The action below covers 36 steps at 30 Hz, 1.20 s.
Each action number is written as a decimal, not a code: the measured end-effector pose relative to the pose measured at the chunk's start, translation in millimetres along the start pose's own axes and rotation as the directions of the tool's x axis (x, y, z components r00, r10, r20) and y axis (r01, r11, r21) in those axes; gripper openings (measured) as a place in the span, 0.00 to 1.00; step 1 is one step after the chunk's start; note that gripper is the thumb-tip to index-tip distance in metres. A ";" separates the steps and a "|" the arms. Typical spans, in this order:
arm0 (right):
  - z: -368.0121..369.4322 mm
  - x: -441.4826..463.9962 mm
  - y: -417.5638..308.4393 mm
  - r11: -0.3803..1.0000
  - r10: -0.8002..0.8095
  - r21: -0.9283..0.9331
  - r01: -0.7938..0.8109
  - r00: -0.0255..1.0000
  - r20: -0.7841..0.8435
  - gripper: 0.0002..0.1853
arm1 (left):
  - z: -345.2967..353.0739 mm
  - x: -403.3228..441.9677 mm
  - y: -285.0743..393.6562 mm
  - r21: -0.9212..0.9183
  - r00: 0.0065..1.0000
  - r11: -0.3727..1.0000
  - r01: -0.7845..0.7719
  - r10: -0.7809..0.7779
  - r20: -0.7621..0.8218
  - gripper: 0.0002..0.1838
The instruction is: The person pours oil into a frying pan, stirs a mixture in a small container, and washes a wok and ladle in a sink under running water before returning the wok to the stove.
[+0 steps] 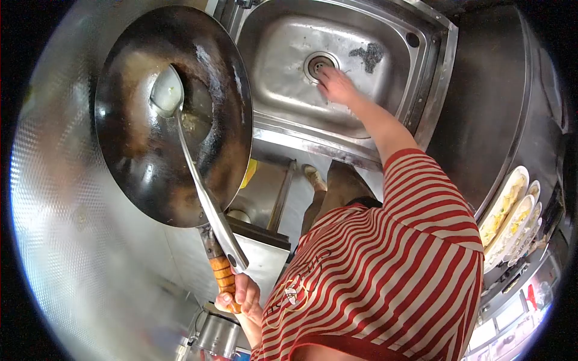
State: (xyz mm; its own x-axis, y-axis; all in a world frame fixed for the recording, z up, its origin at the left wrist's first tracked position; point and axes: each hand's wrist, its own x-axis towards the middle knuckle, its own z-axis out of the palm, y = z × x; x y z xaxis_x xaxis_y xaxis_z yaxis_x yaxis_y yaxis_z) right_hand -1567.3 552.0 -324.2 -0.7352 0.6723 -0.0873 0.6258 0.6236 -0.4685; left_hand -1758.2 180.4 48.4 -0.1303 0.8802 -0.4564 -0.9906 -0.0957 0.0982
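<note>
In the head view, the wooden handle (220, 275) of a big round pan (137, 141) is grasped by the left hand (244, 296), with the fingers curled around it. The pan is set up and to the left of this hand, and its dark, shiny inside is turned up to the camera. It cannot be told if the pan is held up or rested on something. A big metal spoon (213, 209) is laid in the pan. A little cloudy liquid with a green bit is held in its bowl. The spoon's long handle is laid across the pan's rim, and its end is seen just beside the left thumb; it cannot be told if they are touching.

The right hand (338, 86) is reached down into a metal sink (283, 84), with the fingertips at the drain (313, 66). The hand is blurred, so it cannot be told if anything is gripped by it. A dark patch (367, 57) is seen on the sink just to the right of this hand. A metal counter (472, 102) is placed farther to the right, past the sink's edge. Below that, well apart from both hands, long white plates (525, 173) with yellow food on them are lined up. A metal pot (218, 334) is seen below the left hand.
</note>
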 end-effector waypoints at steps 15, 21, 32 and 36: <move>-3.3 38.1 26.6 0.885 -0.379 -0.394 0.247 0.873 -0.305 0.16 | 8.1 5.8 -2.5 0.009 1.000 1.000 -0.015 0.015 0.015 0.28; -7.1 23.5 -15.0 0.946 0.102 -0.322 0.027 0.920 0.378 0.15 | 11.9 4.4 -1.3 0.036 1.000 0.999 -0.010 0.010 -0.013 0.27; 6.3 -19.6 -6.7 0.984 -0.127 -0.108 0.142 0.982 0.140 0.09 | 7.5 3.0 2.1 0.065 1.000 0.998 0.005 -0.006 0.016 0.29; -27.2 -22.0 4.7 0.995 0.017 -0.094 0.024 0.912 0.411 0.07 | 6.8 3.6 3.7 0.049 1.000 0.999 0.020 -0.021 0.022 0.29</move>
State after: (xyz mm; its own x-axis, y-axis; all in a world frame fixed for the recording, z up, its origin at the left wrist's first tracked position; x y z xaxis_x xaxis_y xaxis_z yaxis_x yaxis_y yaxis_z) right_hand -1541.0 551.0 -300.6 -0.7665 0.4596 -0.4485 0.6299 0.6741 -0.3857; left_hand -1762.1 186.4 53.1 -0.1083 0.8920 -0.4389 -0.9897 -0.0551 0.1321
